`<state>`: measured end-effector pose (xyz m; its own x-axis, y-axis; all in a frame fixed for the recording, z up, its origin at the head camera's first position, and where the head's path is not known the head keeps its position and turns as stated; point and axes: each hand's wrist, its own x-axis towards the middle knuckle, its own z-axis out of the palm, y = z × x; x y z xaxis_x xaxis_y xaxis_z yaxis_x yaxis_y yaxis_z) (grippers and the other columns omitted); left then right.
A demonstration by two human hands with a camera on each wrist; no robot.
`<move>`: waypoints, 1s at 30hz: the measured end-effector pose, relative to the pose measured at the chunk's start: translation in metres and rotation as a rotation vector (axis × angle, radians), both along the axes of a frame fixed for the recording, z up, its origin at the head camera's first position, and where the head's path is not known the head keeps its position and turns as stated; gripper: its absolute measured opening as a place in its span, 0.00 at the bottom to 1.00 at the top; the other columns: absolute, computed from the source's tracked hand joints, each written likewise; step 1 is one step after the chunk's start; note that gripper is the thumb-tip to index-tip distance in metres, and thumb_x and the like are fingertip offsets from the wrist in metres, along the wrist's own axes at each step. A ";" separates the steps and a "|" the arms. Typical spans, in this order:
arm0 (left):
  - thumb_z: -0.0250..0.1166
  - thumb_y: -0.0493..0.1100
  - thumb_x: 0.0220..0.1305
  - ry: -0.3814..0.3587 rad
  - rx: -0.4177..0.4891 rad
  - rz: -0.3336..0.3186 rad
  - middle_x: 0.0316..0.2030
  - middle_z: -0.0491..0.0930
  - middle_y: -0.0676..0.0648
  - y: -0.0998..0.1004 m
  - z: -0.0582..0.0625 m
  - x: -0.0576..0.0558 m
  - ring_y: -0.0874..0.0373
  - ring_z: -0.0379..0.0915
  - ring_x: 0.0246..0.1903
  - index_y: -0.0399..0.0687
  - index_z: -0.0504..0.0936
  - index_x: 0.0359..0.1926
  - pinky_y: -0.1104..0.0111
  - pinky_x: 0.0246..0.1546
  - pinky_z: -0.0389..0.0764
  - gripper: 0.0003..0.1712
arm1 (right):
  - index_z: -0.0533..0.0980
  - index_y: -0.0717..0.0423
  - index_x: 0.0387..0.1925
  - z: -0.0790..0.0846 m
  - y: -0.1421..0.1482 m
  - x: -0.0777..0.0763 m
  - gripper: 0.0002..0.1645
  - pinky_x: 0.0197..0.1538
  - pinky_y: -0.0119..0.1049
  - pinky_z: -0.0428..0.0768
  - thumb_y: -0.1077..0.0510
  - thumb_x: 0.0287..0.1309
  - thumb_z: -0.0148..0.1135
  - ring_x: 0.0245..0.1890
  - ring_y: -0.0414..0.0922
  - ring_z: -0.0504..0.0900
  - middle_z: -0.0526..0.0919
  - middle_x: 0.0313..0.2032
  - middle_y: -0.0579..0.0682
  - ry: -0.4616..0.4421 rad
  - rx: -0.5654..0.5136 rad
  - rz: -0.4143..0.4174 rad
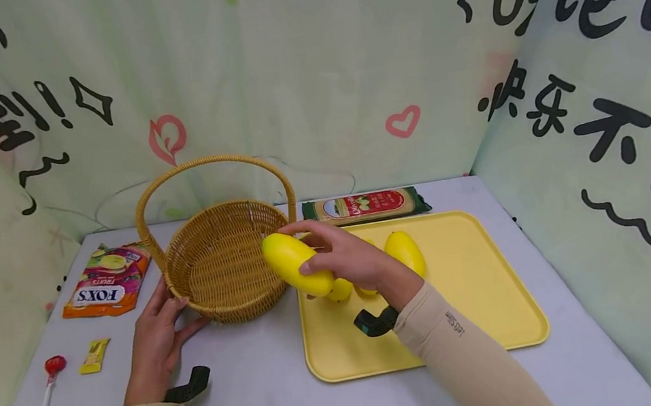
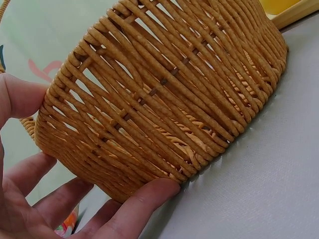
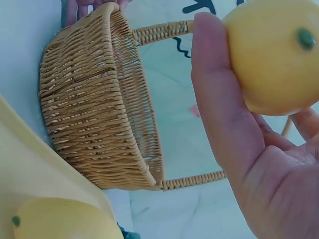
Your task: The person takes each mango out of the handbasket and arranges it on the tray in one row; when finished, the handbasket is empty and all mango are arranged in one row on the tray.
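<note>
My right hand [image 1: 351,260] holds a long, smooth yellow mango [image 1: 291,262] between thumb and fingers, just past the right rim of a wicker basket [image 1: 225,264]. A green stem nub shows on the mango's end [image 3: 279,59] in the right wrist view. My left hand [image 1: 160,341] grips the basket's near left side, its fingers spread along the woven wall [image 2: 164,89]. No item shows inside the basket, and its handle stands upright. Below my right hand, more yellow fruit, one a long piece [image 1: 405,253] and one a smaller piece [image 1: 341,290], lies on a yellow tray [image 1: 472,286].
Left of the basket lie an orange and purple FOX'S candy bag [image 1: 106,283], a small yellow wrapped candy [image 1: 95,357] and a red lollipop [image 1: 54,366]. A green and brown packet [image 1: 366,206] lies behind the tray. Printed curtains [image 1: 309,81] enclose the white table.
</note>
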<state>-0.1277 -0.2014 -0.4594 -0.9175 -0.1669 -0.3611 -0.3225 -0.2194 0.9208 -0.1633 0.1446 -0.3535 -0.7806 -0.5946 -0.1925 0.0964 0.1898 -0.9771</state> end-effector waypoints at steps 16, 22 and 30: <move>0.53 0.42 0.81 0.009 0.009 -0.006 0.85 0.51 0.60 -0.001 -0.001 0.001 0.50 0.58 0.79 0.88 0.55 0.79 0.57 0.51 0.90 0.39 | 0.66 0.38 0.77 -0.008 0.053 0.022 0.44 0.55 0.44 0.88 0.61 0.61 0.64 0.63 0.59 0.76 0.72 0.71 0.58 0.098 -0.038 -0.168; 0.53 0.42 0.81 0.012 -0.006 -0.008 0.85 0.50 0.59 0.000 0.000 0.001 0.48 0.57 0.80 0.88 0.54 0.80 0.55 0.54 0.88 0.39 | 0.65 0.41 0.78 -0.019 0.077 0.024 0.43 0.54 0.43 0.89 0.62 0.62 0.62 0.63 0.59 0.76 0.70 0.72 0.61 0.107 -0.047 -0.220; 0.53 0.42 0.81 0.010 0.018 -0.001 0.85 0.52 0.59 0.000 -0.003 0.001 0.51 0.59 0.78 0.88 0.56 0.79 0.58 0.50 0.91 0.39 | 0.63 0.45 0.77 -0.025 0.106 0.026 0.43 0.55 0.40 0.87 0.62 0.63 0.64 0.60 0.59 0.76 0.70 0.70 0.64 0.130 -0.013 -0.308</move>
